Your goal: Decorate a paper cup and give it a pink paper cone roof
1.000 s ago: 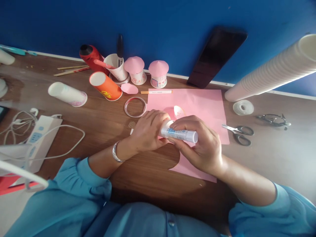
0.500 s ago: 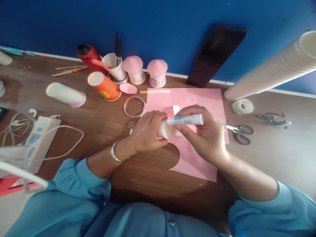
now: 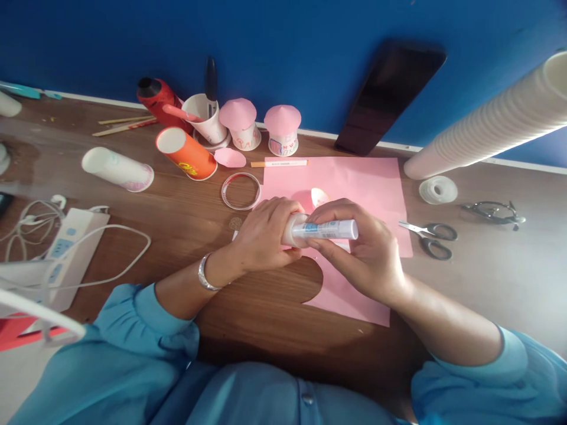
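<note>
The glue stick [image 3: 331,229] and a white paper cup [image 3: 291,232] are at the centre of the view, above the wooden desk [image 3: 266,313] and a cut sheet of pink paper [image 3: 354,180] that spreads from 12 to 5 o'clock of the hands. The left hand [image 3: 268,236], on the 9 o'clock side, is curled around the cup, most of which it hides; the right hand [image 3: 367,251], on the 3 o'clock side, pinches the glue stick between thumb and fingers. The barrel lies nearly level, one end directed to 3 o'clock and the other overlapping the cup's exposed end; actual contact cannot be told. Scissors [image 3: 424,232] lie at 3 o'clock, a tall stack of paper cups [image 3: 482,124] leans at 2 o'clock, and a paper cup with a pink conical roof [image 3: 283,127] stands near 11 o'clock. Handling, as judged from appearance: the glue stick should be light, with a stiff, smooth plastic barrel that could turn in a loose pinch, and is best taken at mid-barrel, clear of the end facing the cup; the cup should be lighter and thin-walled, liable to dent under a hard squeeze, and is best held broadly around its side, near a stiffer rim or base edge
</note>
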`<state>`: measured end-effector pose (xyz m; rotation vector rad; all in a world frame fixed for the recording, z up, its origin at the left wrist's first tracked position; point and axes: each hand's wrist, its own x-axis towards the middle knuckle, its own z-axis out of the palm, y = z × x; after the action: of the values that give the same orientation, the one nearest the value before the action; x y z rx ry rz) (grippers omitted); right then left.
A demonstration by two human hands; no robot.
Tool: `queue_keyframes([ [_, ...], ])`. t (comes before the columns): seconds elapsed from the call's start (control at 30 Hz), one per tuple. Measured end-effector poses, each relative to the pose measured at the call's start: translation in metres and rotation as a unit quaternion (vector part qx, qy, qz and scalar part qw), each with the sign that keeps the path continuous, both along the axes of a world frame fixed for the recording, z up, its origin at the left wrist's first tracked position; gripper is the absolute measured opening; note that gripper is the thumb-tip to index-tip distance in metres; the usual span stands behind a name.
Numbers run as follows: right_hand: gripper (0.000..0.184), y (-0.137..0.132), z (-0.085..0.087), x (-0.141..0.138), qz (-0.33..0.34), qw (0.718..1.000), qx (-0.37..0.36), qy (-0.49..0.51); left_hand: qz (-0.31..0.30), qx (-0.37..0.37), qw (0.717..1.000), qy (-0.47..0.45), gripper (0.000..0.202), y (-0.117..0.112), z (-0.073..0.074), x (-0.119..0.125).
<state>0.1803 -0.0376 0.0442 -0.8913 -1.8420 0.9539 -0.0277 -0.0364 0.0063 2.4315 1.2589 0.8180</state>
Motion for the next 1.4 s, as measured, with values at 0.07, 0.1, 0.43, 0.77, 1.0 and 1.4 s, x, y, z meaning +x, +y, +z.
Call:
queue_keyframes([
  [0.07, 0.021, 0.001, -0.002, 0.001, -0.008, 1.000, -0.002, 0.020, 0.002, 0.000, 1.000, 0.004, 0.054, 0.000, 0.000, 0.000],
  [0.1, 0.022, 0.001, -0.003, 0.001, -0.009, 1.000, -0.005, 0.026, 0.003, -0.001, 1.000, 0.006, 0.054, 0.000, -0.001, 0.001],
  [0.43, 0.021, 0.002, 0.001, 0.001, 0.051, 0.999, 0.014, -0.006, -0.004, 0.003, 1.000, 0.004, 0.050, 0.001, 0.000, 0.000],
  [0.77, 0.018, 0.004, 0.006, 0.009, 0.106, 0.993, 0.025, -0.034, 0.007, -0.029, 1.000, 0.005, 0.053, 0.001, 0.001, -0.003],
  [1.0, 0.015, 0.009, 0.014, 0.017, 0.148, 0.985, 0.044, -0.083, 0.012, -0.038, 0.999, 0.006, 0.055, 0.000, 0.002, -0.003],
  [1.4, 0.026, 0.012, 0.026, 0.023, -0.038, 0.977, 0.184, -0.098, 0.001, 0.007, 1.000, -0.025, 0.053, 0.001, 0.002, -0.002],
])
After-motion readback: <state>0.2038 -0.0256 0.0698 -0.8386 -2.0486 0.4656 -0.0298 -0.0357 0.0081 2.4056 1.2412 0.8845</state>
